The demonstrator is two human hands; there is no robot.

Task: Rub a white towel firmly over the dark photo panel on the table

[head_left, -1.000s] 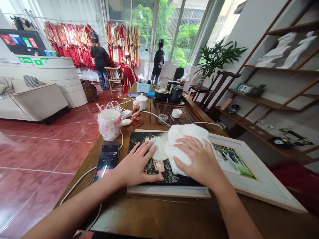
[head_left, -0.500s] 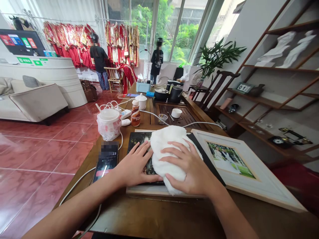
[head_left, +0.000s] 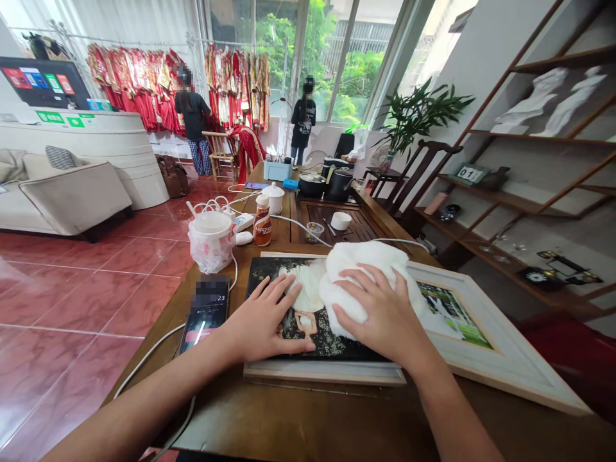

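My left hand [head_left: 267, 321] lies flat with fingers spread on the left part of a dark photo panel [head_left: 332, 346], which shows a figure in a pale dress. A fluffy white cloth [head_left: 368, 255] is bunched under my right hand [head_left: 385, 314], whose fingers curl over it at the panel's right side. Part of the cloth laps over the neighbouring white photo frame [head_left: 520, 362]. Beneath the panel is another light-edged frame [head_left: 327, 373]. The panel's right edge is hidden by the cloth and my right hand.
To the left lie a phone [head_left: 206, 314] with a cable and a bag-lined tub [head_left: 210, 240]. Behind the panel stand a brown bottle [head_left: 262, 224], a lidded white jar [head_left: 274, 200] and a small bowl [head_left: 341, 221]. Two people are near the windows.
My right hand has slid the white cloth to the right, over the panel's right edge. More of the photo is uncovered. My left hand has stayed in place.
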